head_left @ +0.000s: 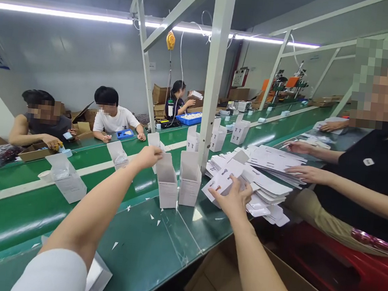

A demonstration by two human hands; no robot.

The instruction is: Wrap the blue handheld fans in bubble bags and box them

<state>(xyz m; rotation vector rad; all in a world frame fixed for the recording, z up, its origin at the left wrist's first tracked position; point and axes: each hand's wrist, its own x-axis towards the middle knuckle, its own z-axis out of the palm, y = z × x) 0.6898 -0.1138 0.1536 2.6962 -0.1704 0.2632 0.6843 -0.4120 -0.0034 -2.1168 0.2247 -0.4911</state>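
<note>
My left hand [149,156] reaches over the green conveyor with its fingers closed at the top of an open white carton [154,140]; my wrist and fingers hide part of it. In my right hand [233,197] is a white printed box [224,177], gripped between thumb and fingers, slightly tilted, with small product pictures on its face. It is beside a pile of flat white box blanks [271,164]. Between my hands, two upright white boxes with raised flaps, a left one [167,186] and a right one [189,186], stand on the table edge.
A metal post [216,74] rises behind the boxes. More open boxes [69,181] stand on the conveyor belt [11,219]. At right, a co-worker's hands [309,175] touch the blanks. Several people sit across the belt. Below the table edge is a cardboard carton [215,275].
</note>
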